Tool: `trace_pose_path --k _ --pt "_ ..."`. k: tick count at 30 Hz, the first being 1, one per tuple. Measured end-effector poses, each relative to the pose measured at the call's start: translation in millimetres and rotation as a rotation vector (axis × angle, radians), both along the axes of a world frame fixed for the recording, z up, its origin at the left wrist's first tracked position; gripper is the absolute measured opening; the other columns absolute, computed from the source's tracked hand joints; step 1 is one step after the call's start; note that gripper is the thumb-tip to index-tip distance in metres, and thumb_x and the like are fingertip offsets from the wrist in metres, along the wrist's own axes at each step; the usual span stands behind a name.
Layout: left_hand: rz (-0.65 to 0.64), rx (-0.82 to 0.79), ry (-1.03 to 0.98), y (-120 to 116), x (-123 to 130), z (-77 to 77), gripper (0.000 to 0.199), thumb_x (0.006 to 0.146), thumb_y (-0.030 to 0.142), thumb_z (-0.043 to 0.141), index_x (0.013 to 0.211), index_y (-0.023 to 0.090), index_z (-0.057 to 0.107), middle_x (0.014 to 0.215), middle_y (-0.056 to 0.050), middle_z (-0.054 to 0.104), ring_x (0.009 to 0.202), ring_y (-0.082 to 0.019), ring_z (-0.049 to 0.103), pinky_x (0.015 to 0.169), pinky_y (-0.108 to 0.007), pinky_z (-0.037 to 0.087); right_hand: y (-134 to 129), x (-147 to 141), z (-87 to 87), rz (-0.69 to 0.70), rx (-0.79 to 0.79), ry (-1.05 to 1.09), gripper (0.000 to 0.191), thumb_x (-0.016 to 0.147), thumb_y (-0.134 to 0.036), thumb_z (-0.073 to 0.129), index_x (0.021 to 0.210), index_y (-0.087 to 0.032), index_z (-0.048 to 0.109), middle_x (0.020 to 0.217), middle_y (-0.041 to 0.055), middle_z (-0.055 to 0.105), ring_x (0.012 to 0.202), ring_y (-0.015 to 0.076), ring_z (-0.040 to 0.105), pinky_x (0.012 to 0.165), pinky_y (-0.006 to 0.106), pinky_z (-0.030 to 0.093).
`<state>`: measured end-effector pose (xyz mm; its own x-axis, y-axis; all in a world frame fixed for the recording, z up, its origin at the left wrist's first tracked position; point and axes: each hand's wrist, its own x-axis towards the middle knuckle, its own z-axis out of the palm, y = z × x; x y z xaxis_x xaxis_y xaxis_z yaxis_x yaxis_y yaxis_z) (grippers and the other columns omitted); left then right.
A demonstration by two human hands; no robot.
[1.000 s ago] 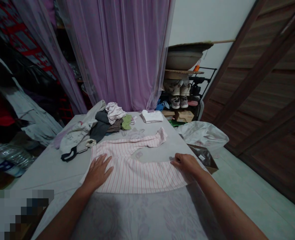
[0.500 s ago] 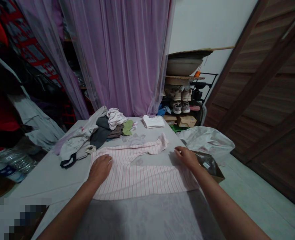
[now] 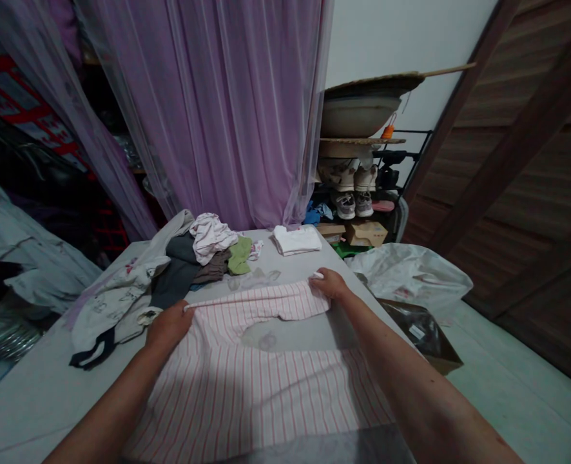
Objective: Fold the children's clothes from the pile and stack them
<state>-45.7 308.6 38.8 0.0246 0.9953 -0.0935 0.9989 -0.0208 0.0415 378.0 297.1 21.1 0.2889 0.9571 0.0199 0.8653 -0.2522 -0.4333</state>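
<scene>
Loosely spread across the pale worktop [image 3: 38, 386], striped trousers [image 3: 266, 380] lie with the far leg held at both ends: the left grip [image 3: 170, 324] pinches the waist end, the right grip [image 3: 331, 283] pinches the cuff. Just beside the left grip sits a rumpled clothes pile [image 3: 179, 264]; farther back, a folded white garment [image 3: 298, 241] lies near the purple curtain [image 3: 237, 116].

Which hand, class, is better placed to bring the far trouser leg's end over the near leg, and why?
Probably the right hand: it grips that end of the striped trousers, while the left hand holds the waist corner.
</scene>
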Motion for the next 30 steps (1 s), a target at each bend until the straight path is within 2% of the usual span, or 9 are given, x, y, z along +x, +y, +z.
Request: trace_pose_path --k 5,7,9,12,17,21,25,27,30 --pt "0.053 0.068 -0.028 0.3 -2.0 -5.4 0.047 0.093 0.044 0.031 0.127 0.018 0.052 0.106 -0.012 0.072 0.094 -0.029 0.069 0.074 -0.036 0.049 -6.3 7.5 29.0 -0.035 0.077 -0.047 0.039 0.082 -0.053 0.056 0.099 -0.021 0.069 0.09 0.005 0.072 0.082 0.021 0.064 0.065 0.026 0.04" --pt "-0.016 0.158 -0.105 -3.8 4.0 -15.2 0.051 0.092 0.041 0.037 0.138 0.018 0.043 0.117 -0.012 0.069 0.104 -0.028 0.066 0.083 -0.037 0.049 -5.2 16.0 43.2 -0.07 0.058 -0.068 0.042 0.08 -0.056 0.058 0.102 -0.022 0.07 0.093 0.0062 0.072 0.084 0.0224 0.064 0.065 0.026 0.04" --pt "-0.165 0.245 -0.164 -8.1 8.9 -30.2 0.05 0.092 0.038 0.039 0.136 0.016 0.047 0.126 -0.012 0.065 0.116 -0.026 0.06 0.096 -0.038 0.046 -2.2 23.9 50.6 -0.135 0.04 -0.134 0.042 0.081 -0.055 0.057 0.102 -0.021 0.071 0.096 0.0085 0.072 0.087 0.024 0.065 0.066 0.028 0.041" --pt "-0.351 0.311 -0.206 -11.8 9.9 -54.9 0.048 0.093 0.041 0.035 0.125 0.014 0.059 0.132 -0.013 0.062 0.126 -0.026 0.054 0.109 -0.04 0.038 3.4 30.4 47.1 -0.218 0.081 -0.285 0.04 0.086 -0.052 0.054 0.101 -0.019 0.071 0.099 0.0126 0.071 0.092 0.0267 0.064 0.072 0.032 0.042" --pt "-0.423 0.3 -0.141 -16.2 7.6 -72.9 0.055 0.095 0.049 0.034 0.136 0.019 0.054 0.145 -0.01 0.051 0.137 -0.026 0.042 0.115 -0.046 0.029 9.2 19.5 27.0 -0.266 0.252 -0.374 0.042 0.088 -0.036 0.056 0.124 -0.013 0.06 0.121 0.021 0.062 0.11 0.0325 0.056 0.088 0.043 0.041" --pt "-0.398 0.218 -0.064 -19.6 12.8 -69.9 0.062 0.094 0.056 0.035 0.144 0.02 0.044 0.154 -0.009 0.039 0.144 -0.027 0.031 0.119 -0.048 0.019 -7.4 -24.5 16.9 -0.018 0.257 -0.253 0.036 0.088 -0.028 0.053 0.12 -0.016 0.065 0.126 0.0149 0.062 0.111 0.0271 0.056 0.088 0.035 0.041" --pt "-0.38 0.158 -0.066 -17.7 16.2 -64.9 0.066 0.093 0.058 0.036 0.147 0.02 0.04 0.156 -0.01 0.035 0.146 -0.028 0.026 0.119 -0.049 0.017 -56.4 -100.5 11.1 0.293 0.043 0.034 0.032 0.094 -0.034 0.044 0.093 -0.021 0.073 0.088 0.005 0.073 0.078 0.0176 0.063 0.065 0.026 0.039" --pt "-0.378 0.147 -0.08 -17.0 16.9 -60.9 0.066 0.093 0.058 0.037 0.147 0.019 0.04 0.156 -0.01 0.034 0.146 -0.029 0.025 0.119 -0.049 0.016 -83.7 -136.8 9.2 0.468 -0.051 0.102 0.032 0.093 -0.038 0.047 0.084 -0.022 0.073 0.08 0.0025 0.073 0.071 0.0152 0.062 0.061 0.025 0.035" --pt "-0.384 0.125 -0.116 -23.7 17.6 -53.4 0.063 0.094 0.054 0.038 0.145 0.017 0.043 0.156 -0.012 0.035 0.146 -0.028 0.026 0.119 -0.049 0.016 -113.8 -172.2 5.2 0.521 -0.02 0.077 0.022 0.089 -0.037 0.054 0.091 -0.024 0.072 0.089 0.0015 0.074 0.079 0.0158 0.064 0.065 0.025 0.036"
